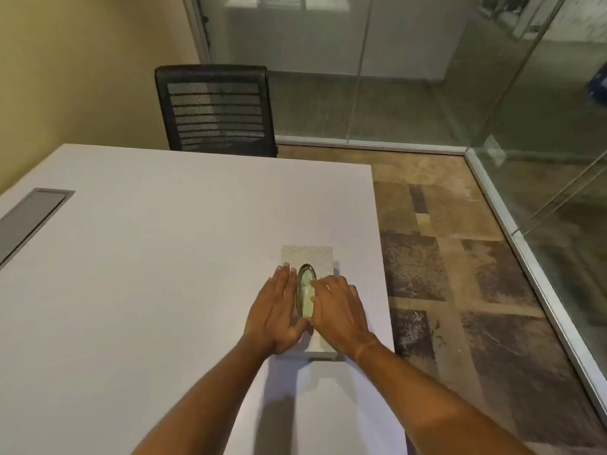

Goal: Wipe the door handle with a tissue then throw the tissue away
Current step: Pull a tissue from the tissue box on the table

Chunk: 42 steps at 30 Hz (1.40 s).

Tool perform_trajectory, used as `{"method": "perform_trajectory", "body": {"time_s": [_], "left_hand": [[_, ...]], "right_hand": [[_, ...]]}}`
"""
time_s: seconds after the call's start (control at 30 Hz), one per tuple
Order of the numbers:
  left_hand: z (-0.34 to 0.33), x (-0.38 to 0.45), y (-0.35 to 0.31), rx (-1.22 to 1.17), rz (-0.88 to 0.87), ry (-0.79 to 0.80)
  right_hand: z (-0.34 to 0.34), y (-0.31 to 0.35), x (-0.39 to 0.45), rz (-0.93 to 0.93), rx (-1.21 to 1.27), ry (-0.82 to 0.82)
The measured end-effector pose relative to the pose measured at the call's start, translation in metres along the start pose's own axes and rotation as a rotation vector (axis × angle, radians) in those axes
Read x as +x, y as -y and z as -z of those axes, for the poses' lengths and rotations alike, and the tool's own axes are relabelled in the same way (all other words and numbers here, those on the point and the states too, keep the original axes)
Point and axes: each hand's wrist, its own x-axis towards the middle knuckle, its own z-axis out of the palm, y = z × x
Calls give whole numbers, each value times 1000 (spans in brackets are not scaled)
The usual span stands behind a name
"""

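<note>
A tissue box [308,257] sits near the right edge of the white worktop [147,257]. The left hand [274,311] lies flat on its left side, fingers extended and gripping nothing. The right hand [338,310] has its fingers [320,284] bent at the oval opening, touching the pale tissue [306,295]; whether they pinch it I cannot tell.

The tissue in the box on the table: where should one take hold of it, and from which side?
Pinch the pale tissue showing in the oval opening on the tissue box, coming straight from above with the right hand fingers. The left hand, flat on top, can steady the box.
</note>
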Motion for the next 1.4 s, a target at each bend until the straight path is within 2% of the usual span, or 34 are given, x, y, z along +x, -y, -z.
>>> {"method": "perform_trajectory", "body": {"time_s": [0.5,0.87,1.07,1.27,1.4], "left_hand": [[-37,2,7,-19,38,-40],[-40,2,6,-9,44,-58],[-37,1,5,-9,51,-53],[-34,1,4,-36,50,-55],[-36,2,5,-16,54,-38]], "right_hand": [[-35,-1,49,-47,-246,56],[-49,1,57,-91,-161,53],[-50,2,60,-5,-263,95],[-37,-11,56,23,-165,92],[-24,-21,50,24,-5,96]]}}
